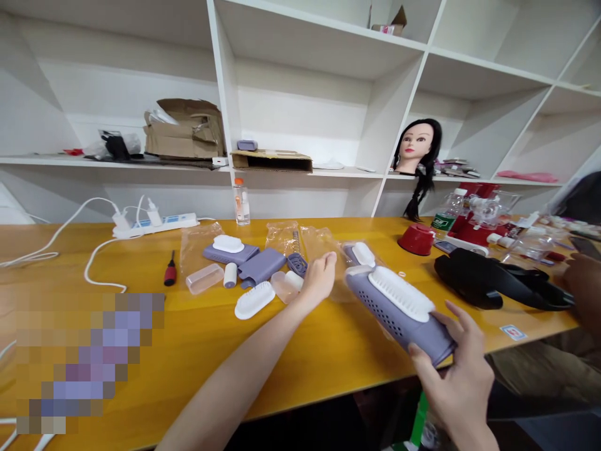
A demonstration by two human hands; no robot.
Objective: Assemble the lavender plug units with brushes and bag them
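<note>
My right hand (457, 376) grips the lower end of a purple electric hairbrush (389, 307) with a white bristle pad and rows of small holes, tilted above the table's front edge. Its fingers are wrapped around the body. My left hand (320, 275) is closed over the clear plastic bags and purple parts; anything inside its fingers is hidden. Close to it lie a loose white bristle pad (255, 300), a purple housing piece (261, 267) and a small white cylinder (230, 275). Behind the held brush is another purple piece with a white pad (361, 254).
A red-handled screwdriver (169, 270) and a white power strip (157, 225) lie at left. A bottle with an orange cap (241, 202) stands at the back. At right are a red cup (416, 240), a black object (488, 275) and another person's hand (585, 282).
</note>
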